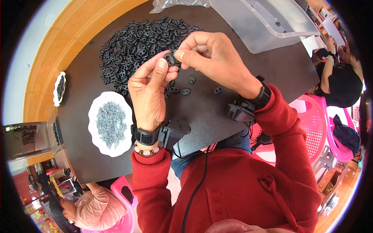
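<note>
A black two-hole cord lock is pinched between the thumb and fingers of my left hand, its holes facing up. My right hand meets it from the right, thumb and forefinger closed at its end; whether a smaller part sits between those fingertips is hidden. Behind my hands spreads a large heap of black cord lock pieces. A few loose cord locks lie on the dark table just below my hands. Left of my left wrist, a white scalloped plate holds many small metal springs.
A clear plastic bin stands at the back right, a clear bag at the back edge. A small white dish with dark pieces sits far left. Other people work at lower left and far right. A pink chair stands right of the table.
</note>
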`<state>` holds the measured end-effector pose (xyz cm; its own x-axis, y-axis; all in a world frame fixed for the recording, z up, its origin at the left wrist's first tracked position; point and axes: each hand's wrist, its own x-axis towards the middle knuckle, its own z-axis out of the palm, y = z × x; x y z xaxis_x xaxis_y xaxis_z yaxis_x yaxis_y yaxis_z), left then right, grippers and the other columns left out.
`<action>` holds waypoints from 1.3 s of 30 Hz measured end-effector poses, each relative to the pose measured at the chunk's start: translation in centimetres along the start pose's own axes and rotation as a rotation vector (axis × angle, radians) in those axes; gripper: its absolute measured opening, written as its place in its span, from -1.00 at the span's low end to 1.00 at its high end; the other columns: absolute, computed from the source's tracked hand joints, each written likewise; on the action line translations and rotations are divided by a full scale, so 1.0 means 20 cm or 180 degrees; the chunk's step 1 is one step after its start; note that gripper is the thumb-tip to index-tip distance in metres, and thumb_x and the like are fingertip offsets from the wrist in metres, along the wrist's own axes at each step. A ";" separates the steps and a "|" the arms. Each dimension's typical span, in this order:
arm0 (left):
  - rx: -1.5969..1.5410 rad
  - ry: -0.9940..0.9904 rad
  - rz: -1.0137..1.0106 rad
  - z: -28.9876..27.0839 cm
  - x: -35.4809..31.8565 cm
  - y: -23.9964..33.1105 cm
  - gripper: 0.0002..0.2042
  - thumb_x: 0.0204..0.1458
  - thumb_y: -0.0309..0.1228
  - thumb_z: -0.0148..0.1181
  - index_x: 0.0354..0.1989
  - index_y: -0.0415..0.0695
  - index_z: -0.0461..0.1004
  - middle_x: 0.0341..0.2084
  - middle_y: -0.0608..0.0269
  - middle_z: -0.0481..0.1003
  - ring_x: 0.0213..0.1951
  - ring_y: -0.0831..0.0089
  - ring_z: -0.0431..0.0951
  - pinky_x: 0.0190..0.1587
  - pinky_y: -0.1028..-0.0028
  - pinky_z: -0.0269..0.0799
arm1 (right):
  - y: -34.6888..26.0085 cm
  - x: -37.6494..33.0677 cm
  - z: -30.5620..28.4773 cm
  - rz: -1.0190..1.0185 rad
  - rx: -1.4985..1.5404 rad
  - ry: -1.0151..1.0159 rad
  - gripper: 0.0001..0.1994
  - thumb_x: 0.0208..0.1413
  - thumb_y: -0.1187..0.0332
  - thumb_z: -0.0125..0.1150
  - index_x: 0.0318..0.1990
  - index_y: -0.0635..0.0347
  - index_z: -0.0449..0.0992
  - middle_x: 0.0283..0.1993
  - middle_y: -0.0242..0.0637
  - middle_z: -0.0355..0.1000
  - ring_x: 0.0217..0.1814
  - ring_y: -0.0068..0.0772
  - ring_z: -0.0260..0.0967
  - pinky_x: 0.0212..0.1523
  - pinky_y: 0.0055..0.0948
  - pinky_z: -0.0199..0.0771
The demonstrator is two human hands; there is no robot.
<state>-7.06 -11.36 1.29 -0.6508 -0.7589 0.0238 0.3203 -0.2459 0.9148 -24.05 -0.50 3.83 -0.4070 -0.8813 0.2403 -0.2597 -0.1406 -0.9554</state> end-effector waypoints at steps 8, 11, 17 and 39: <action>-0.0460 -0.0178 -0.0164 0.00 -0.02 0.04 -0.71 0.37 -0.42 0.33 0.17 -0.30 0.65 -0.14 0.12 0.73 -0.19 0.49 0.75 -0.09 0.57 0.73 | -0.06 0.00 0.00 0.0157 0.0500 -0.0238 -0.82 0.37 0.26 0.39 -0.16 0.19 0.64 -0.30 -0.48 0.61 -0.28 -0.74 0.50 -0.26 -0.64 0.42; -0.0648 -0.0402 -0.0201 -0.03 -0.02 0.06 -0.71 0.39 -0.41 0.31 0.16 -0.32 0.65 -0.11 0.10 0.73 -0.19 0.49 0.75 -0.10 0.56 0.73 | -0.09 0.01 -0.01 0.0231 0.0572 -0.0435 -0.83 0.38 0.27 0.37 -0.15 0.17 0.63 -0.29 -0.49 0.60 -0.23 -0.74 0.50 -0.22 -0.64 0.43; -0.0527 -0.0470 -0.0164 -0.04 -0.04 0.09 -0.71 0.39 -0.39 0.31 0.15 -0.32 0.65 -0.15 0.11 0.74 -0.20 0.47 0.75 -0.11 0.52 0.72 | -0.12 0.03 -0.03 0.0146 0.0857 -0.0829 -0.64 0.36 0.30 0.35 0.23 0.25 0.66 -0.29 -0.48 0.59 -0.23 -0.72 0.47 -0.19 -0.63 0.44; -0.0181 -0.0190 0.0050 -0.02 -0.05 0.11 -0.77 0.35 -0.41 0.37 0.06 -0.30 0.70 -0.23 0.12 0.75 -0.25 0.48 0.73 -0.13 0.50 0.68 | -0.11 0.03 -0.02 -0.0127 0.0550 -0.0485 -0.79 0.36 0.43 0.40 0.05 0.34 0.68 -0.15 -0.37 0.65 -0.07 -0.61 0.61 -0.01 -0.58 0.60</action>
<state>-5.47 -11.35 3.12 -0.6847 -0.7260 0.0634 0.3682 -0.2695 0.8898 -24.18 -0.49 6.07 -0.2590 -0.9296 0.2624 -0.1137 -0.2404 -0.9640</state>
